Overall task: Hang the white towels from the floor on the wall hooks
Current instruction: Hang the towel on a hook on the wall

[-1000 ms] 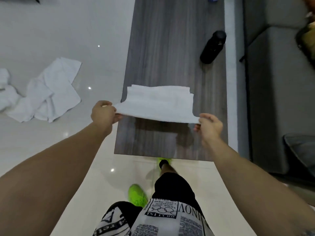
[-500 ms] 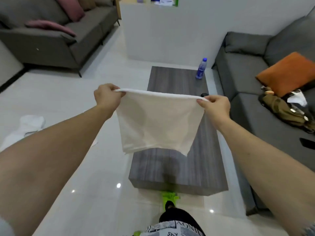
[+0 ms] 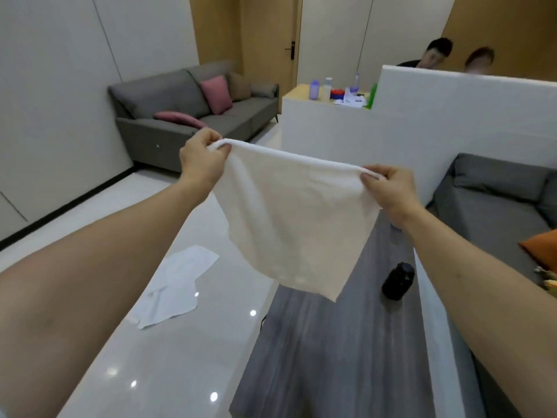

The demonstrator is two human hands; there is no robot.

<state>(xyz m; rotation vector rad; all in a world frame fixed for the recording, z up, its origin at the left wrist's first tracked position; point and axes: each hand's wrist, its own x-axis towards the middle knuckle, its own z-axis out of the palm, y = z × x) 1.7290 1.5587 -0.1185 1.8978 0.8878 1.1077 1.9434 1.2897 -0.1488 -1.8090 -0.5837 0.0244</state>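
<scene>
Since half a second ago the view has swung upward and the towel (image 3: 289, 218) has risen with it — a far grey sofa (image 3: 193, 107), a door and a white partition (image 3: 422, 122) now fill the background, where the coffee table (image 3: 346, 342) filled it before. Both hands hold the same corners as earlier. The left hand (image 3: 202, 159) pinches the towel's top left corner with curled fingers and thumb, and the right hand (image 3: 388, 188) pinches the top right corner the same way. Between them the top edge runs nearly level, sloping slightly down toward the right hand, while the cloth hangs free below, its lowest corner over the table near a dark bottle (image 3: 398, 280). A second white towel (image 3: 174, 286) lies crumpled on the glossy floor, left of the table. No wall hooks show in this view, so which hand is nearer to them cannot be told. My judgement is that the step in hand is carrying the spread towel to the hooks — and its top edge, stretched sideways, is what will need to meet a hook.
</scene>
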